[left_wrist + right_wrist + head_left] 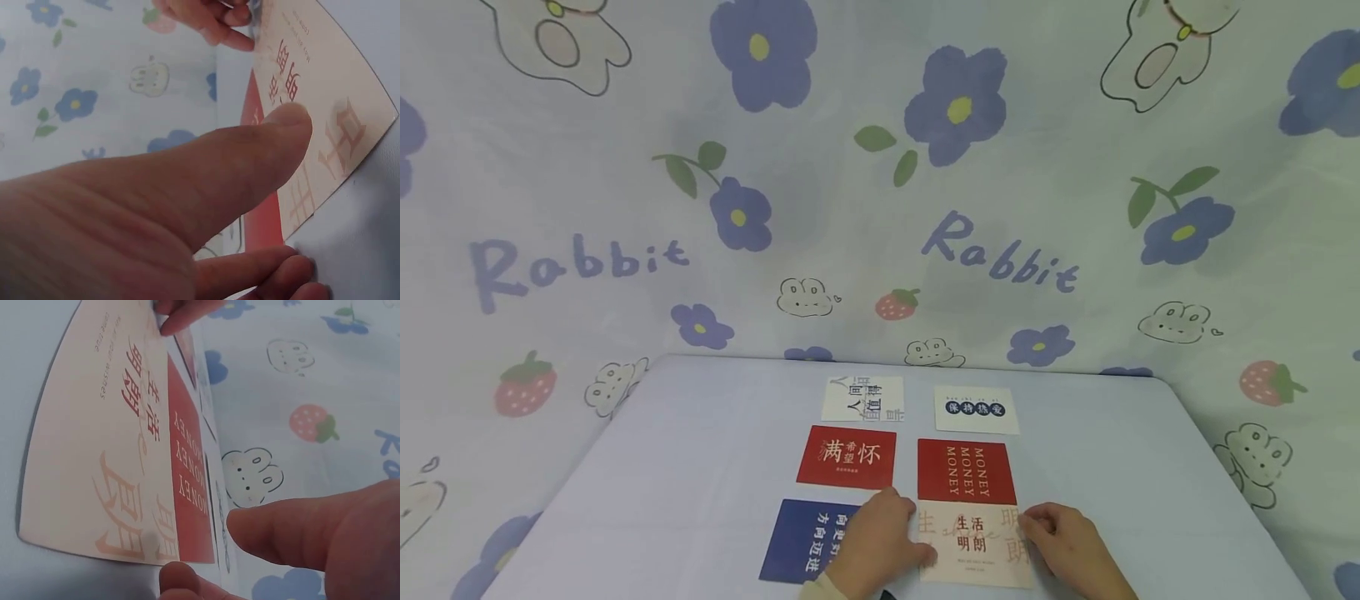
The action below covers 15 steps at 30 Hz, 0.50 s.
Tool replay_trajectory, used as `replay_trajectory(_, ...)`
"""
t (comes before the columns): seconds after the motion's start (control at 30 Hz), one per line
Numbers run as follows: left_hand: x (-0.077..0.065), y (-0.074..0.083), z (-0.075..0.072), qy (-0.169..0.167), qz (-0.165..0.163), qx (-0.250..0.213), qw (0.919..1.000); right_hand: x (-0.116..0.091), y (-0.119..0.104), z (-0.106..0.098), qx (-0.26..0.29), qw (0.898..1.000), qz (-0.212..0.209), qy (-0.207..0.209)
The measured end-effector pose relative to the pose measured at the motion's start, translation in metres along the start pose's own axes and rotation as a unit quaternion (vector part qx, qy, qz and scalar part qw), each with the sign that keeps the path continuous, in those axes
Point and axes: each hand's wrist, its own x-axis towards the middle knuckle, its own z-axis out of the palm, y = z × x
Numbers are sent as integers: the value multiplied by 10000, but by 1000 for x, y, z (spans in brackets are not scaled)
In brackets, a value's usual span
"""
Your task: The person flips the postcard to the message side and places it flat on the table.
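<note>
A cream card with red characters lies at the front of the right column, between both hands. My left hand is at its left edge, thumb over the card's edge and the other fingertips by the corner. At the right edge is my right hand, its fingertips at the card's upper right corner. The right thumb stands apart from the card in the right wrist view. Directly behind lies a red MONEY card, meeting the cream card's far edge.
A blue card lies partly hidden behind the left hand. Beyond it are a red card with white characters and a white card. Another white card with dark circles lies at the back right. A patterned curtain hangs behind the white table.
</note>
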Motion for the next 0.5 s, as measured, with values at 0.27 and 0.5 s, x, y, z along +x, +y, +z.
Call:
replay_trajectory(0.27,0,1,0,101,-127,-327,9993,-4,-2,-2,-91,9998,153,-107)
replay_trajectory(0.5,1,2,3,66,-295,-716,9970,-5,-3,-1,175,9994,248,-181)
